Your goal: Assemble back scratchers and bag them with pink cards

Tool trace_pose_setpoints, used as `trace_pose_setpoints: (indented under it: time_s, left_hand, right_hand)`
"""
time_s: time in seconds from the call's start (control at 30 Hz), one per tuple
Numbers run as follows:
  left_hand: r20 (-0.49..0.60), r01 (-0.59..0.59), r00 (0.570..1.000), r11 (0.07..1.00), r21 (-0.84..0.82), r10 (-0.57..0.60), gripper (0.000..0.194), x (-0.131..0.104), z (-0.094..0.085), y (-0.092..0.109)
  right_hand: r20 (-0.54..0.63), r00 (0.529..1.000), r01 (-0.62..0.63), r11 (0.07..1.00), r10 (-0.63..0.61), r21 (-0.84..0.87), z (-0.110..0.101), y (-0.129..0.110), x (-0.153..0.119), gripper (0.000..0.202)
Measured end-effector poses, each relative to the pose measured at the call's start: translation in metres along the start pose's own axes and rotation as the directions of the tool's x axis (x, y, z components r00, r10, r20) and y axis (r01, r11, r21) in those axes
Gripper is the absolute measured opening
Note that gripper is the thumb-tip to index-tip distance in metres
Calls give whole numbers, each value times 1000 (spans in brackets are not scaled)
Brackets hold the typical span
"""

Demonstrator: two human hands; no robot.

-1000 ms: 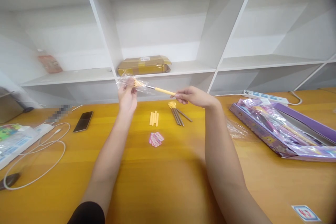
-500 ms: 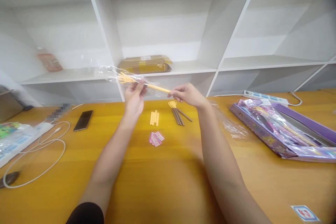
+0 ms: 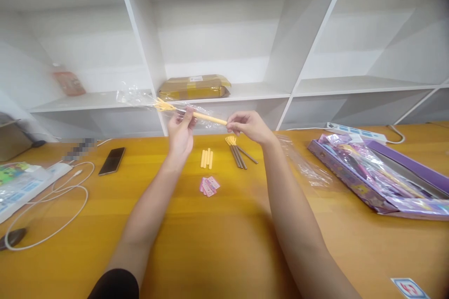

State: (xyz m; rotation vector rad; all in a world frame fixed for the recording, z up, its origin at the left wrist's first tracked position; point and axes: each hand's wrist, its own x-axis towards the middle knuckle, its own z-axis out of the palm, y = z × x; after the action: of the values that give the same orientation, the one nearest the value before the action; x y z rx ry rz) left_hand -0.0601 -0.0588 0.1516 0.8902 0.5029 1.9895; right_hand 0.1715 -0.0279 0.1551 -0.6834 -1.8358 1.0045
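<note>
My left hand [image 3: 182, 130] is closed around the middle of a back scratcher [image 3: 209, 118], thumb on top. It has a yellow claw-shaped head at the left, a dark shaft and a yellow tube handle; a clear plastic bag [image 3: 135, 97] surrounds the head and trails to the left. The fingers of my right hand [image 3: 249, 127] pinch the handle's right end. Below on the table lie several loose yellow handle tubes [image 3: 206, 159], several dark rods with yellow claw heads [image 3: 238, 155], and a small fan of pink cards [image 3: 209, 186].
A purple open box [image 3: 365, 191] of wrapped items stands at the right, beside crumpled clear bags [image 3: 308, 163]. Leftward lie a phone [image 3: 112, 161], a white cable [image 3: 86, 196] and a power strip [image 3: 42, 187]. A cardboard parcel [image 3: 192, 88] sits on the shelf behind.
Both hands stay almost in place on the back scratcher. The right fingers have shifted slightly at the handle's end, and the bag has swung a little to the left.
</note>
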Motion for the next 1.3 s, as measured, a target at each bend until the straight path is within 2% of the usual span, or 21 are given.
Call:
trace_pose_setpoints:
  time_s: [0.27,0.57,0.8,0.93,1.03,1.1,1.2,1.3]
  left_hand:
    - [63,52,997,999,10,-52,35,-4,1,-4]
    - [66,92,993,996,23,-93,35,-8,5,-3]
    - [130,130,982,990,55,-136,40,-18,11,-12]
    - [135,191,971,980,60,-198,38,-15,8,-12]
    - [129,178,974,982,70,-186,36,-6,1,-11]
    - [125,155,979,985,74,-163,34,-1,-4,-9]
    - [123,159,978,985,74,-167,32,5,-11,-4]
    - [118,181,974,979,98,-192,31,7,-13,0]
  right_hand:
    - [-60,998,-6,1000,7,29,-2,2,2,35]
    - [-9,1000,-5,1000,5,28,6,-1,4,43]
    - [25,1000,-20,996,18,85,21,0,6,45]
    - [49,999,-10,993,4,114,28,-4,5,45]
    - [102,995,-11,993,-1,120,24,-8,4,41]
    - [161,987,-13,989,-12,150,18,-9,3,50]
    - [260,964,3,983,-52,186,8,-6,0,78]
    - [274,955,56,977,-112,205,4,-3,-2,81]
